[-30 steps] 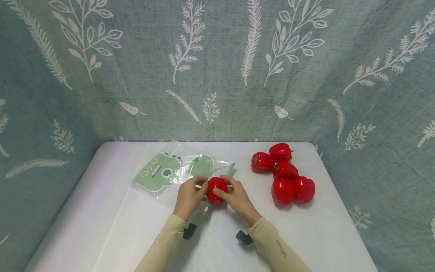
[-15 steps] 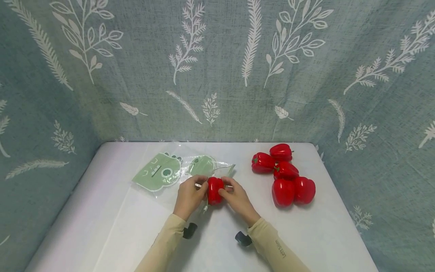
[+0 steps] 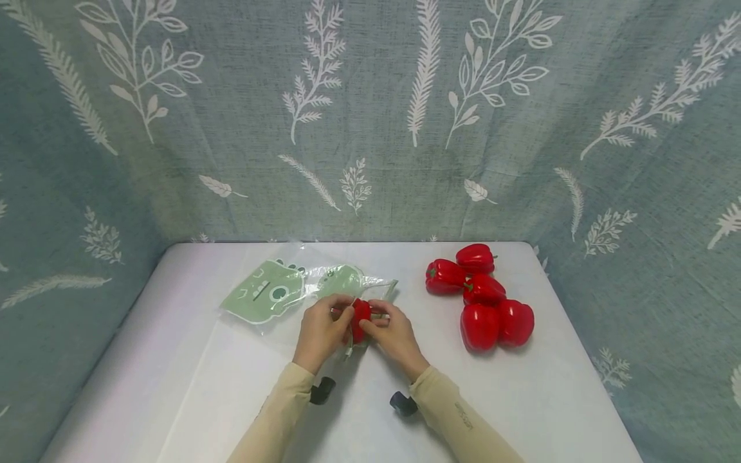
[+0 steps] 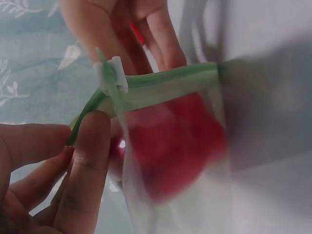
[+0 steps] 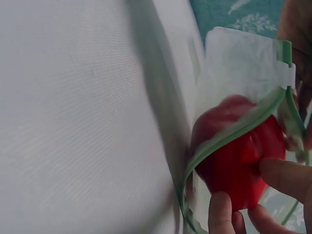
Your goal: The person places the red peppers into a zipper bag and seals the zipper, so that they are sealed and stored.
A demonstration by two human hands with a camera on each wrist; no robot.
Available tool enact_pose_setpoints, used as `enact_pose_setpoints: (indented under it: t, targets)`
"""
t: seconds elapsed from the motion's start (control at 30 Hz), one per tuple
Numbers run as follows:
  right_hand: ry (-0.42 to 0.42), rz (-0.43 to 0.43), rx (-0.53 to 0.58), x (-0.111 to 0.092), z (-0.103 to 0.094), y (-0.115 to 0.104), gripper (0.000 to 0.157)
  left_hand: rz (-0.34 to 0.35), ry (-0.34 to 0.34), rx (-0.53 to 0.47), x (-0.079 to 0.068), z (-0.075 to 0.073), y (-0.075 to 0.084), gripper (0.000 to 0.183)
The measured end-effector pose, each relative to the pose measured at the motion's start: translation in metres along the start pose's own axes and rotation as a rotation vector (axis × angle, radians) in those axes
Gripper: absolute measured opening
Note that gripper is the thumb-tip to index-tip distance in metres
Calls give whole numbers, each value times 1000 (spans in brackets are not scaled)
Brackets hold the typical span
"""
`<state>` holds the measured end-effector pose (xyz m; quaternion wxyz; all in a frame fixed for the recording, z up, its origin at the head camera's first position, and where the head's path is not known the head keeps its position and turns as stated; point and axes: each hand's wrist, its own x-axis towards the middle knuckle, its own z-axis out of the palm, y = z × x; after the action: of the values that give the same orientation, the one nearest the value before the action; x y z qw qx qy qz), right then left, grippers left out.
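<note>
A red bell pepper (image 3: 360, 320) is partly inside a clear zip bag (image 3: 263, 297) printed with green cartoon figures. My right hand (image 3: 398, 335) holds the pepper at the bag's mouth; in the right wrist view, its thumb and fingertips grip the lower end of the pepper (image 5: 239, 161). The green zip edge (image 5: 229, 134) crosses in front of it. My left hand (image 3: 320, 329) pinches that green edge near the white slider (image 4: 112, 75), as the left wrist view shows. There, the pepper (image 4: 170, 146) shows blurred through the plastic.
Several red bell peppers (image 3: 483, 290) lie grouped at the right of the white table (image 3: 231, 399). Patterned green-blue cloth (image 3: 382, 193) hangs behind and at both sides. A small dark camera (image 3: 403, 404) sits at each wrist.
My right hand has moved left with the pepper, which has slid into the bag's mouth, so less of it shows. The left hand keeps its pinch on the bag edge almost unmoved.
</note>
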<state>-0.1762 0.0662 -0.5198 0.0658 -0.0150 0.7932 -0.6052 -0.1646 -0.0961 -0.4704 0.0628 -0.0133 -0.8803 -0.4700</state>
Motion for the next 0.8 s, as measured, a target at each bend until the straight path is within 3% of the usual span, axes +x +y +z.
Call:
enact_pose_setpoints:
  t: [0.37, 0.67, 0.8]
  targets:
    - [-19, -87, -51, 8, 13, 0, 40, 17, 11, 32, 2, 4, -3, 18]
    - [-128, -126, -104, 4, 19, 2, 43, 20, 18, 48, 1, 6, -8, 18]
    - [-99, -119, -95, 3, 15, 4, 39, 18, 22, 48, 0, 4, -7, 18]
